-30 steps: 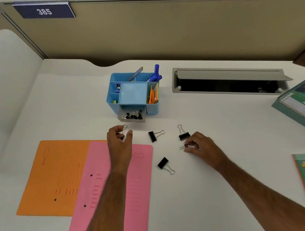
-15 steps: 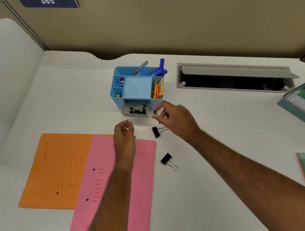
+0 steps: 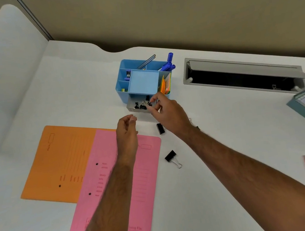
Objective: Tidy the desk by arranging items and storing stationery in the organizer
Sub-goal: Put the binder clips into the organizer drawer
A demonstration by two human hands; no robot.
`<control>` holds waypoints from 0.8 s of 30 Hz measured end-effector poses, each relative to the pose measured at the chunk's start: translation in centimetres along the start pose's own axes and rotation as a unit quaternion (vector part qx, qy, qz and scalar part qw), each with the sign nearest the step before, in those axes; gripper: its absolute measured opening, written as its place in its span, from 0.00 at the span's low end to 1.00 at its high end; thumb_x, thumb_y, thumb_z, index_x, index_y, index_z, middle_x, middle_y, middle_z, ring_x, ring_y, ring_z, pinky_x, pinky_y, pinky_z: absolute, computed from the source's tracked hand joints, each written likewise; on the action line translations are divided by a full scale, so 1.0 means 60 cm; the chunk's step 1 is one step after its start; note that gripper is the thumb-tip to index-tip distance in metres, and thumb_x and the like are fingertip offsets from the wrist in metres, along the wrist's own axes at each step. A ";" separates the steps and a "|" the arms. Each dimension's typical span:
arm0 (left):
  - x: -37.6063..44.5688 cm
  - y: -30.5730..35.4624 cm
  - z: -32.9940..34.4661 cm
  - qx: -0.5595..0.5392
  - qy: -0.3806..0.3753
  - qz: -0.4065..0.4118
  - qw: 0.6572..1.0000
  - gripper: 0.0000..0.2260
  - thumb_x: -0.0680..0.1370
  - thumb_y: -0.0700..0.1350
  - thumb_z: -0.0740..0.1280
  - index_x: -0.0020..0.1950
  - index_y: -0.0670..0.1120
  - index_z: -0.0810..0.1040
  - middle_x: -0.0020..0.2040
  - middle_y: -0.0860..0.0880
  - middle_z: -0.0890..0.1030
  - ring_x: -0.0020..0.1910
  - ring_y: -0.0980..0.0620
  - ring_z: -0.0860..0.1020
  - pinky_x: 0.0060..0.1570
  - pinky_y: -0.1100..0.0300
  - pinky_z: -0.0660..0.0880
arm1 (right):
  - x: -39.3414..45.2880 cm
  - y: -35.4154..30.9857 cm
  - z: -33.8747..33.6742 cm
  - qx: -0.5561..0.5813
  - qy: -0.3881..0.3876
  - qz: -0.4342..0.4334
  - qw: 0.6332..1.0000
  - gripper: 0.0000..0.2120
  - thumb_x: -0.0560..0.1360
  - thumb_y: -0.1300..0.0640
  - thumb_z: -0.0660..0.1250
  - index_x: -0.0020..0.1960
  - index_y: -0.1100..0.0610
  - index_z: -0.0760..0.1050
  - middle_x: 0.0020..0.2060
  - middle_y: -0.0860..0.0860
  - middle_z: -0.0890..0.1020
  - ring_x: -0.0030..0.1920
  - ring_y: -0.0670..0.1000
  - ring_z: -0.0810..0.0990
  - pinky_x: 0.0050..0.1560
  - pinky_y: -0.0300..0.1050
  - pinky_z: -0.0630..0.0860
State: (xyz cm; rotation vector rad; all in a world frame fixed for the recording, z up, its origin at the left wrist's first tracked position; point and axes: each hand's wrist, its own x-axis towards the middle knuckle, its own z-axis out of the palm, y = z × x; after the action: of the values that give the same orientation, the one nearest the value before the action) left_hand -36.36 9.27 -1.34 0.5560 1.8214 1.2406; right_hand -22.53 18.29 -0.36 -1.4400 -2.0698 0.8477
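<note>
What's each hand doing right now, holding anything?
Left hand: fingers curled, pinching a binder clip by its wire handle.
Right hand: over the organizer's open drawer, fingertips together; cannot tell if a clip is in them.

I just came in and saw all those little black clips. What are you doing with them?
A person is tidying binder clips into the small grey drawer pulled out of the blue organizer. The right hand is at the drawer, over the clips inside; whether it holds one is unclear. The left hand pinches something small and shiny. Two black clips lie on the desk: one by the right wrist, another beside the pink folder.
</note>
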 end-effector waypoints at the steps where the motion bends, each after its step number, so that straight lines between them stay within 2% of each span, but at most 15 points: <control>1: 0.000 0.000 0.001 -0.001 0.000 0.005 1.000 0.11 0.85 0.50 0.63 0.65 0.50 0.78 0.60 0.57 0.80 0.59 0.60 0.78 0.55 0.58 0.79 | -0.013 0.001 0.003 0.052 -0.004 0.021 0.998 0.07 0.79 0.49 0.68 0.54 0.50 0.75 0.39 0.43 0.81 0.37 0.46 0.79 0.39 0.44 0.79; 3: 0.002 0.000 0.004 -0.001 0.002 0.014 1.000 0.12 0.86 0.50 0.60 0.66 0.50 0.78 0.60 0.56 0.81 0.59 0.59 0.78 0.53 0.59 0.78 | -0.035 -0.004 0.010 0.174 -0.005 0.080 0.981 0.04 0.80 0.52 0.68 0.52 0.53 0.78 0.41 0.46 0.83 0.41 0.47 0.82 0.42 0.43 0.81; 7: 0.006 -0.002 0.012 -0.035 0.017 0.008 0.999 0.12 0.86 0.50 0.60 0.63 0.50 0.80 0.60 0.52 0.83 0.59 0.54 0.79 0.53 0.57 0.78 | -0.063 -0.021 0.030 0.364 -0.010 0.231 0.902 0.06 0.80 0.57 0.68 0.55 0.58 0.80 0.47 0.53 0.86 0.45 0.50 0.85 0.43 0.40 0.81; 9: 0.007 -0.001 0.015 -0.072 0.023 -0.015 0.997 0.10 0.86 0.50 0.60 0.61 0.51 0.80 0.60 0.50 0.83 0.60 0.52 0.79 0.53 0.57 0.78 | -0.070 -0.028 0.040 0.453 -0.015 0.295 0.841 0.08 0.79 0.58 0.69 0.57 0.59 0.81 0.51 0.55 0.86 0.51 0.53 0.86 0.50 0.46 0.83; 12: 0.009 0.001 0.017 -0.137 0.027 -0.060 0.988 0.11 0.85 0.49 0.62 0.62 0.48 0.79 0.62 0.47 0.83 0.62 0.49 0.80 0.58 0.54 0.79 | -0.075 -0.038 0.050 0.588 -0.005 0.348 0.730 0.10 0.80 0.61 0.68 0.60 0.62 0.79 0.56 0.60 0.85 0.56 0.56 0.85 0.57 0.49 0.82; 14: 0.010 0.004 0.018 -0.168 0.019 -0.090 0.981 0.13 0.84 0.49 0.63 0.65 0.46 0.79 0.62 0.47 0.83 0.63 0.48 0.80 0.60 0.54 0.79 | -0.073 -0.046 0.050 0.636 0.004 0.363 0.681 0.12 0.80 0.62 0.67 0.63 0.65 0.77 0.58 0.62 0.84 0.59 0.57 0.84 0.59 0.49 0.81; 17: 0.008 0.012 0.021 -0.197 -0.001 -0.119 0.973 0.15 0.85 0.51 0.63 0.67 0.44 0.79 0.63 0.47 0.83 0.64 0.48 0.80 0.61 0.54 0.78 | -0.066 -0.051 0.048 0.660 0.005 0.372 0.652 0.13 0.81 0.62 0.66 0.63 0.67 0.76 0.60 0.62 0.82 0.61 0.58 0.83 0.61 0.49 0.80; 20: 0.007 0.017 0.022 -0.212 -0.020 -0.128 0.969 0.16 0.85 0.54 0.62 0.66 0.46 0.79 0.63 0.48 0.83 0.64 0.49 0.80 0.66 0.52 0.77 | -0.059 -0.052 0.044 0.662 0.008 0.373 0.650 0.14 0.80 0.62 0.67 0.63 0.66 0.76 0.59 0.62 0.83 0.61 0.58 0.83 0.62 0.50 0.80; 24: 0.009 0.024 0.024 -0.210 -0.037 -0.126 0.969 0.18 0.85 0.56 0.62 0.67 0.46 0.78 0.64 0.48 0.82 0.65 0.50 0.80 0.67 0.52 0.76 | -0.049 -0.052 0.039 0.660 0.010 0.371 0.654 0.14 0.80 0.61 0.67 0.64 0.66 0.76 0.59 0.62 0.83 0.60 0.58 0.83 0.61 0.49 0.81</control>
State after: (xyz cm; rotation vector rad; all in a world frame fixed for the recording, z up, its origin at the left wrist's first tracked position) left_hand -35.62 11.04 -0.45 0.1260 1.4533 1.3560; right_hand -25.18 14.23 0.18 -1.1911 -0.2338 1.9865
